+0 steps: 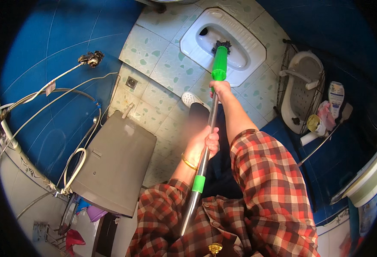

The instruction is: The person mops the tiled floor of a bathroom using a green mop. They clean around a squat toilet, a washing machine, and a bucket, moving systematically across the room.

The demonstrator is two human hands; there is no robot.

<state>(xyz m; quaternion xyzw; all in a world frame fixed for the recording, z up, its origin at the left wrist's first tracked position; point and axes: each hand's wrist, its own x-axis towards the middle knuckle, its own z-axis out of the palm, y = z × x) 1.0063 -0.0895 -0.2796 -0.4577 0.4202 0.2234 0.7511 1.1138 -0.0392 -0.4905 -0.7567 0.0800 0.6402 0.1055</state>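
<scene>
A long-handled mop with a steel pole (213, 112) runs from my chest up to a white ceramic squat toilet (191, 43) in the floor. My right hand (221, 89) grips the pole just below its green ribbed plastic sleeve (220, 61). Lower down, my left hand (207, 143), with a gold bangle at the wrist, is wrapped around the same pole. The mop's dark head (223, 45) is inside the toilet's basin, partly covered by the sleeve. A green collar (198, 184) sits on the pole beneath my left hand.
To the left stands a grey-brown washing machine (117, 163) beside looped hoses (76, 170). A floor drain (131, 82) lies near a step in the tiles. At right, a rack holds a white plastic baby bath (288, 106); a white bottle (336, 96) and long-handled brush (345, 110) are nearby.
</scene>
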